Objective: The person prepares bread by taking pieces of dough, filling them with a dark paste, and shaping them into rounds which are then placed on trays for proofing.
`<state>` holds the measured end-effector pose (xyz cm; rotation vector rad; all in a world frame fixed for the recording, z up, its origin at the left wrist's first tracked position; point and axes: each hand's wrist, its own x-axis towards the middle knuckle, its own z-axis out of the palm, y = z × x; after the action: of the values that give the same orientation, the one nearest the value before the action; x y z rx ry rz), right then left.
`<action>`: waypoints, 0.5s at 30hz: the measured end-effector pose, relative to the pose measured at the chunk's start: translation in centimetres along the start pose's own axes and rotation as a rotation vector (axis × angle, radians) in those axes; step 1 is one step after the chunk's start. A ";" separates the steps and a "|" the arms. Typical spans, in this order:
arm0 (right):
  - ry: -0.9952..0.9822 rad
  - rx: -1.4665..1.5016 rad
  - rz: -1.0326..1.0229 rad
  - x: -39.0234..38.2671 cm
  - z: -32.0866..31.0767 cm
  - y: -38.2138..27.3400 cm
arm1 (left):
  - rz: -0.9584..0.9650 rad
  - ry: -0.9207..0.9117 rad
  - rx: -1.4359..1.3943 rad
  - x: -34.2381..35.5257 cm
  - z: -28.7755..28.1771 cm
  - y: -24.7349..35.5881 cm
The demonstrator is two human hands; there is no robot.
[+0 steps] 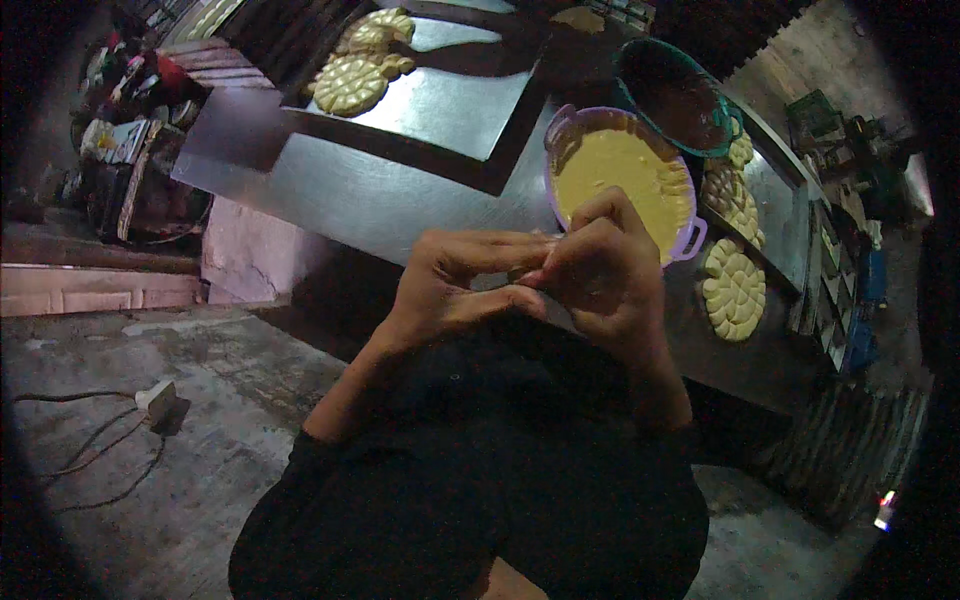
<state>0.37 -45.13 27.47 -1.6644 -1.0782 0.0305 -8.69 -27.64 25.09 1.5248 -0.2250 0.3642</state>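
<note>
Left hand [450, 275] and right hand [605, 275] are together, fingertips meeting; whether anything is pinched between them cannot be told; the purple tub [551, 178] of yellow mixture [610, 165] sits just beyond the right hand on the worktop [370, 175]; loose matter falling from the fingers could foul it; the scored dough round [735, 290], right of the tub, could dent under a sideways sweep; a knock could shift the green basin [722, 140] at the tub's far rim.

a white socket block [156, 400] with thin cords [60, 401] lies on the grey floor [245, 425].
</note>
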 end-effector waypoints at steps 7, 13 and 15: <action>-0.199 0.109 0.020 2.0 4.1 -0.1 | -0.539 0.082 -0.276 -0.4 -4.7 -1.1; -0.174 -0.198 0.026 5.3 9.3 2.6 | -0.734 0.136 -0.717 -0.7 -10.8 -3.3; -0.188 -0.208 0.031 6.6 11.4 3.6 | -0.778 0.149 -0.642 -1.0 -13.1 -4.5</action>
<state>0.55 -32.17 23.27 -1.8951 -1.2303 0.1000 -9.06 -14.75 19.98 0.8475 0.3457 -0.2094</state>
